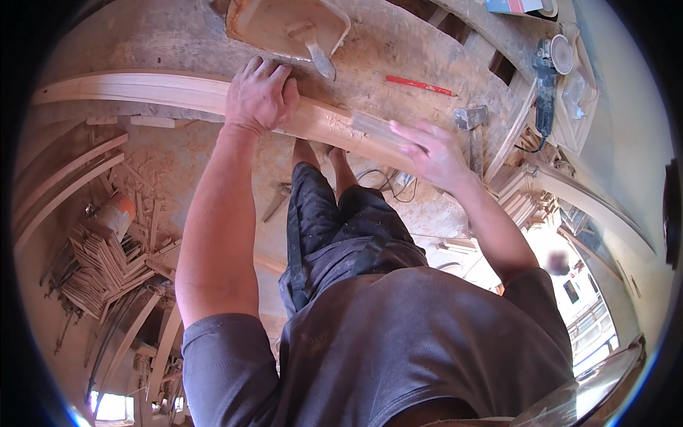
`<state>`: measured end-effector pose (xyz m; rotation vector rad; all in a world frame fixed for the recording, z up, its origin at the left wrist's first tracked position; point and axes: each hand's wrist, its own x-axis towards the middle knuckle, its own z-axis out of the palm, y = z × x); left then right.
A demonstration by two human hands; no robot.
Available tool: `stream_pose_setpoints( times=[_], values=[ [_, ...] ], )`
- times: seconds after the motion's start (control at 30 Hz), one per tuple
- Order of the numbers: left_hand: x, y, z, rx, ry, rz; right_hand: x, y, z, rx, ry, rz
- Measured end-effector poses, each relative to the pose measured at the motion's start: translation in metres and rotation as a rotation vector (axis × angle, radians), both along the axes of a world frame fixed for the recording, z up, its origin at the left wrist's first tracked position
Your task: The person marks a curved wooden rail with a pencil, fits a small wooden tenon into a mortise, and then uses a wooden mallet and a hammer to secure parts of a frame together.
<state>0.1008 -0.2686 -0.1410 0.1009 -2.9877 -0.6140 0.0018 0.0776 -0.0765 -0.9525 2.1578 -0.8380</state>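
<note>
A long pale wooden plank (171,87) lies along the near edge of the workbench (163,44). My left hand (260,96) presses down on it with fingers curled over its far side, gripping it. To the right, my right hand (435,153) is closed around a flat, pale, blurred piece (373,128) that rests against the plank's top; its kind cannot be made out. Small wood crumbs or shavings (336,118) lie on the plank just left of that piece.
Beyond my left hand sits a shallow tray (233,30) with a brush (320,60) in it. A red pencil (418,85), a hammer (469,117) and an angle grinder (545,92) lie to the right. Stacked wooden strips (107,274) fill the floor at left.
</note>
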Motion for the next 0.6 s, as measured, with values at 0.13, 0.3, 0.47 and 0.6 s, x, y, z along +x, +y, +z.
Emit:
stream_pose_setpoints(
  times=[0.13, 0.3, 0.47, 0.6],
  values=[
    [-0.001, 0.0, -0.003, -0.015, 0.072, 0.001, 0.006, 0.042, -0.007, 0.009, 0.054, -0.012],
    [-0.002, 0.002, -0.002, -0.005, 0.088, 0.011, 0.006, 0.03, -0.007, 0.012, 0.04, -0.035],
    [-0.001, 0.0, -0.002, 0.009, 0.053, -0.014, 0.018, 0.055, -0.004, -0.009, 0.064, -0.118],
    [-0.004, 0.001, -0.005, 0.005, 0.073, -0.018, 0.032, 0.01, -0.003, 0.02, 0.066, -0.133]
  ],
)
